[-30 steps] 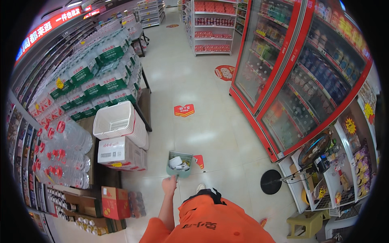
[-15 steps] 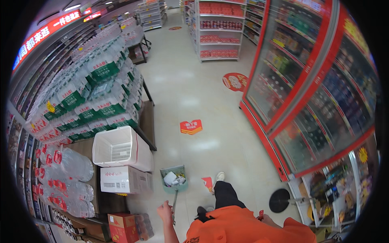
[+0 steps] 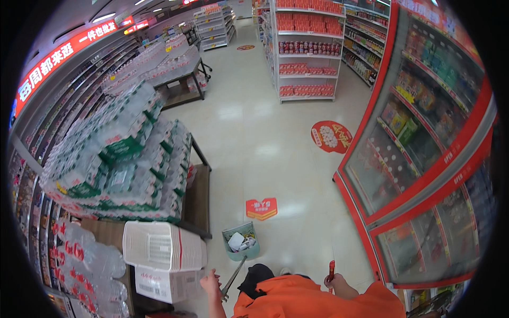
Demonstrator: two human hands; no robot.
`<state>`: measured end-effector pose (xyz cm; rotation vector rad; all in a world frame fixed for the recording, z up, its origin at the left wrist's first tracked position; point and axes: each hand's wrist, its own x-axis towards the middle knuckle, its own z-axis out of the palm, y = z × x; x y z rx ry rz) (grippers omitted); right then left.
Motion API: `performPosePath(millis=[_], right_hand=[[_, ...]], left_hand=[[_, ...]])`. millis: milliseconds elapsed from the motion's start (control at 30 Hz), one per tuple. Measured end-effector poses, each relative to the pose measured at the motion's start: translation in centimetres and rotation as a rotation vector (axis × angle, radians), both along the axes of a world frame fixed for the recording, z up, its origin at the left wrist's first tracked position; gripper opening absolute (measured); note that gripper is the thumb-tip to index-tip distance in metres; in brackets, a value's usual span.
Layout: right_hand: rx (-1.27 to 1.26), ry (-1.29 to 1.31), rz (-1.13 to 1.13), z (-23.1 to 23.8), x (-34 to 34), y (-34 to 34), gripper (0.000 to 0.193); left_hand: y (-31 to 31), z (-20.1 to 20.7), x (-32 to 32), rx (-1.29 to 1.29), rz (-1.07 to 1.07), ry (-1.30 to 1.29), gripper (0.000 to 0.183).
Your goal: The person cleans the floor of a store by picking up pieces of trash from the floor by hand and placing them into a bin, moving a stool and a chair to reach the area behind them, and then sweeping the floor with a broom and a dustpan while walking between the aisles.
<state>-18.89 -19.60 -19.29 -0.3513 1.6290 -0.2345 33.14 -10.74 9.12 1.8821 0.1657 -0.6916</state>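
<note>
My left hand (image 3: 211,282), at the lower middle, is curled beside the long grey handle (image 3: 235,275) of a dustpan and appears to grip it, though the contact is partly hidden. The pale green, box-shaped dustpan (image 3: 242,253) rests on the floor ahead, with white scraps and other litter inside. My right hand (image 3: 342,286), in front of my orange top, is closed round a narrow red stick (image 3: 332,271). Its lower part is mostly hidden, so I cannot tell what it belongs to.
Stacked white baskets (image 3: 185,248) on a white carton (image 3: 159,283) stand left of the dustpan. Behind them, bottled-water packs (image 3: 122,169) fill a table. A red-framed glass-door fridge (image 3: 366,217) lines the right; a white shelf unit (image 3: 307,99) stands ahead. Red stickers (image 3: 261,209) mark the floor.
I have moved forward along the aisle; the floor sticker and shelf appear nearer. The dustpan has advanced across the floor with me. The red stick in my right hand shows more fully.
</note>
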Motion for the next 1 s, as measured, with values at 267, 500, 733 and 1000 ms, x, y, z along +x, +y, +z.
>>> performPosePath(millis=[267,500,733,1000], right_hand=[[0.276,-0.136,-0.846,10.0,11.0,-16.6,0.019],[0.265,0.052,-0.698,12.2,16.3,-23.2,0.014],[0.487,0.099,-0.694,8.5,24.2,-32.6,0.01],[0.64,-0.064,-0.672,1.5,32.6,-55.4,0.009]], left_hand=[[-22.7,-0.2,8.8,-0.086,-0.108,0.037,0.022],[-42.9,-1.2,18.0,-0.114,-0.241,0.032,0.022],[-58.2,-1.9,27.1,-0.041,-0.168,0.02,0.028],[-75.3,-4.3,37.7,-0.11,-0.045,0.078,0.025]])
